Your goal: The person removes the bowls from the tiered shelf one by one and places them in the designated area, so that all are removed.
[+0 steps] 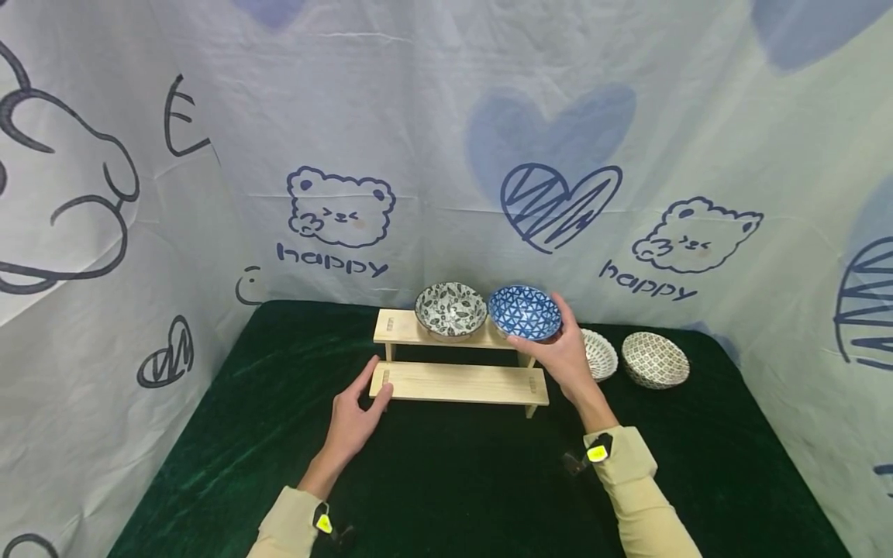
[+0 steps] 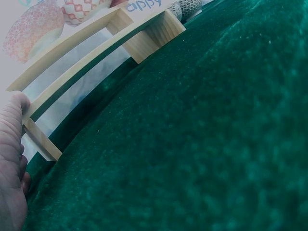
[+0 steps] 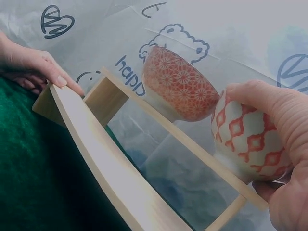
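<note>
A two-tier wooden display stand point(image 1: 459, 383) stands on the green cloth. My left hand point(image 1: 353, 418) grips the left end of its lower board, thumb at the front edge. At the right end of the upper board, my right hand point(image 1: 560, 355) holds a bowl point(image 1: 525, 312) with a blue triangle pattern inside, thumb and fingers on opposite sides. In the right wrist view this bowl point(image 3: 245, 137) shows a red lattice outside, its foot at the board. Beside it on the upper board sits a bowl point(image 1: 450, 309) with black leaf patterns inside and a red floral outside point(image 3: 178, 86).
Right of the stand, a white patterned bowl point(image 1: 598, 355) lies partly hidden behind my right hand. Farther right is a bowl point(image 1: 654, 360) with a brown lattice pattern. A printed white cloth point(image 1: 432, 139) hangs behind and beside the green-covered table point(image 1: 460, 480).
</note>
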A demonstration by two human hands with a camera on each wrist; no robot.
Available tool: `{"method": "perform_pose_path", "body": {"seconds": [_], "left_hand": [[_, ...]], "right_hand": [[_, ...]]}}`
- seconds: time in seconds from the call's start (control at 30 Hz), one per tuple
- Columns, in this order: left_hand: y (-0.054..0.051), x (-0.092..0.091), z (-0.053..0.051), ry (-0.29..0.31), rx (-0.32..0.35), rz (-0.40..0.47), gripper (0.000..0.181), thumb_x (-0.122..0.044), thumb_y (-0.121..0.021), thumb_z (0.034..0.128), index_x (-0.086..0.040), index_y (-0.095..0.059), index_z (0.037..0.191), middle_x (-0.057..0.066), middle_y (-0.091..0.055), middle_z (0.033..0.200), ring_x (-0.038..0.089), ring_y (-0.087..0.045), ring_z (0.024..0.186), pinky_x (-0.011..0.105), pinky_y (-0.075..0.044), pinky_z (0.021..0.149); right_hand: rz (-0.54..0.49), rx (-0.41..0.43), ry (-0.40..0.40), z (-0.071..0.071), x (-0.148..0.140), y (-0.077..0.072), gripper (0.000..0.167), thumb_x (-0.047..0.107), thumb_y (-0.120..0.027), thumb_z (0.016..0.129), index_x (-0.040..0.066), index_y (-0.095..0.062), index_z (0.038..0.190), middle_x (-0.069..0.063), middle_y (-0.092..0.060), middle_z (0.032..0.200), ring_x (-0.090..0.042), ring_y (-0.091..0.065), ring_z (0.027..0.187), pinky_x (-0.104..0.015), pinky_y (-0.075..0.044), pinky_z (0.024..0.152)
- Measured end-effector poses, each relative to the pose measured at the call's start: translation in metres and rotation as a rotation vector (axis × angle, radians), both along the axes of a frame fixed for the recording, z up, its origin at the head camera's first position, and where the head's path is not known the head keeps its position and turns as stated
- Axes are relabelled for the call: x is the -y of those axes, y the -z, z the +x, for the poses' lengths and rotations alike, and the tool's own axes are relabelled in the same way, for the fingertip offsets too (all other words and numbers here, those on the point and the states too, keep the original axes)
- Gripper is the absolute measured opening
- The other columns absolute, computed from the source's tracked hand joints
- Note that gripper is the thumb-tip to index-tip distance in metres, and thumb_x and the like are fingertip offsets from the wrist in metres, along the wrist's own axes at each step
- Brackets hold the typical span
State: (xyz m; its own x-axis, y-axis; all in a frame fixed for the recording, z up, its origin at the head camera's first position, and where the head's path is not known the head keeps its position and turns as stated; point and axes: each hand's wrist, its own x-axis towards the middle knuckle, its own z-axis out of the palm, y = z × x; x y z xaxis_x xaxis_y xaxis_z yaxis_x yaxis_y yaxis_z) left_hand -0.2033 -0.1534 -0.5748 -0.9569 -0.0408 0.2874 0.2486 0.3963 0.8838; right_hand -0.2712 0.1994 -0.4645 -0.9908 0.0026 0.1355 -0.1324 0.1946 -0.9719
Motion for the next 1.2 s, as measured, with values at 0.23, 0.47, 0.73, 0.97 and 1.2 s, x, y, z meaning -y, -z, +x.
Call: {"method": "perform_pose_path", "body": {"seconds": [0.23,0.47,0.73,0.97,1.2], "left_hand": [[0.000,0.000,0.001,-0.001,0.004,-0.003,0.065,-0.035,-0.067,0.1038,-0.008,-0.044,0.159,0.008,-0.047,0.161,0.029,-0.043,0.149,0.055,-0.032,0.123],[0.001,0.000,0.001,-0.005,0.011,-0.014,0.065,-0.034,-0.067,0.1039,-0.008,-0.044,0.159,0.008,-0.046,0.161,0.030,-0.042,0.149,0.056,-0.032,0.123],[0.001,0.000,0.000,-0.005,0.000,-0.007,0.064,-0.033,-0.067,0.1038,-0.009,-0.045,0.159,0.008,-0.047,0.161,0.028,-0.044,0.148,0.055,-0.033,0.122],[0.002,0.000,0.000,-0.008,0.002,-0.010,0.065,-0.035,-0.067,0.1039,-0.009,-0.045,0.159,0.007,-0.047,0.161,0.028,-0.043,0.149,0.054,-0.032,0.123],[0.003,0.000,-0.001,-0.009,0.000,-0.010,0.064,-0.035,-0.067,0.1035,-0.010,-0.045,0.158,0.006,-0.048,0.160,0.027,-0.044,0.148,0.054,-0.033,0.122]], "right_hand": [[0.006,-0.013,0.024,0.002,0.002,0.002,0.115,0.020,-0.092,0.080,0.017,-0.017,0.168,-0.020,-0.027,0.166,-0.039,-0.039,0.147,-0.050,-0.041,0.118],[0.013,-0.010,0.019,0.003,0.003,0.001,0.115,0.020,-0.091,0.081,0.016,-0.016,0.168,-0.020,-0.025,0.166,-0.040,-0.038,0.147,-0.051,-0.041,0.118],[0.007,-0.012,0.028,0.010,0.000,0.003,0.115,0.018,-0.091,0.081,0.014,-0.016,0.167,-0.019,-0.026,0.166,-0.039,-0.038,0.147,-0.050,-0.040,0.118],[0.014,-0.020,0.035,0.019,-0.004,0.003,0.112,0.018,-0.091,0.082,0.015,-0.017,0.167,-0.018,-0.027,0.166,-0.038,-0.038,0.148,-0.049,-0.039,0.119],[-0.014,-0.006,0.050,0.030,-0.012,0.003,0.112,0.016,-0.090,0.083,0.014,-0.018,0.167,-0.016,-0.028,0.166,-0.035,-0.039,0.148,-0.046,-0.040,0.119]]}}
